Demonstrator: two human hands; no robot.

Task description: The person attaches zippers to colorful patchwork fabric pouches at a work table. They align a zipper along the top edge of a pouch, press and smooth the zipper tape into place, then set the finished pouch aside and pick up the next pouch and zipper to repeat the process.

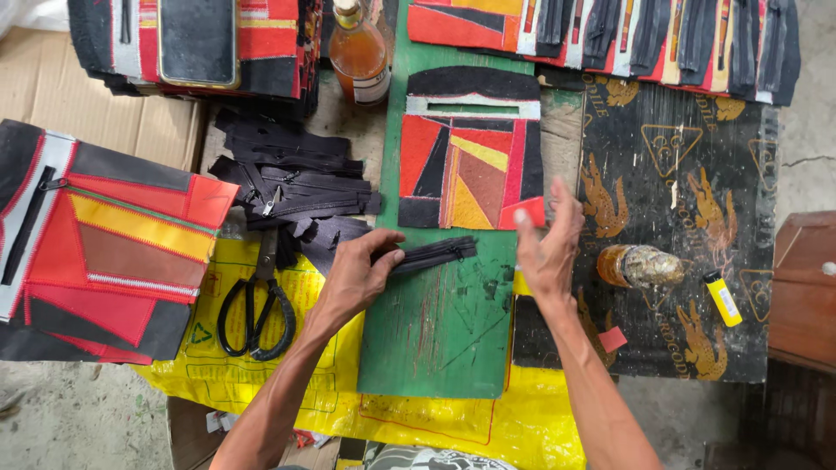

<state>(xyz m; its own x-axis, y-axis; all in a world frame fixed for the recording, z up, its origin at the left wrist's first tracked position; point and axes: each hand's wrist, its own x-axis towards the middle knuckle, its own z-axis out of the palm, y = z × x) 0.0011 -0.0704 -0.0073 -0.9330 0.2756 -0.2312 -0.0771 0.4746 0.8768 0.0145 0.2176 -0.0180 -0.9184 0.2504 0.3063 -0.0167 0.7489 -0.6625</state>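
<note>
1. Pinching one end of a black zipper [433, 254], the left hand [355, 280] has its fingers [387, 258] closed on the tape, so the zipper lies flat across the green board [435, 339] with its free end pointing toward the right hand.
2. The right hand [547, 252] hovers at the right edge of the green board with its fingers [566, 213] spread and loose; a small yellow piece shows under the palm, but I cannot tell whether the hand grips it.
3. On the far part of the green board, just beyond the zipper, lies a patchwork panel [470, 161] of red, yellow, brown and black, flat and face up, with a slot open near its top; the right fingertips hang over its lower right corner.
4. Left of the green board, a loose heap of black zippers [287, 187] sits within easy reach of the left hand, and black scissors [257, 305] rest on a yellow sack [331, 383] that runs under the board.
5. Farther left of the green board lies a finished patchwork piece [96, 244] with a zipper already sewn in.
6. Right of the green board, a dark printed mat [679, 174] carries a small jar [637, 265] lying on its side and a yellow lighter [723, 298].
7. Beyond the green board stand an amber bottle [358, 50] and two stacks of similar patchwork panels [601, 35].
</note>
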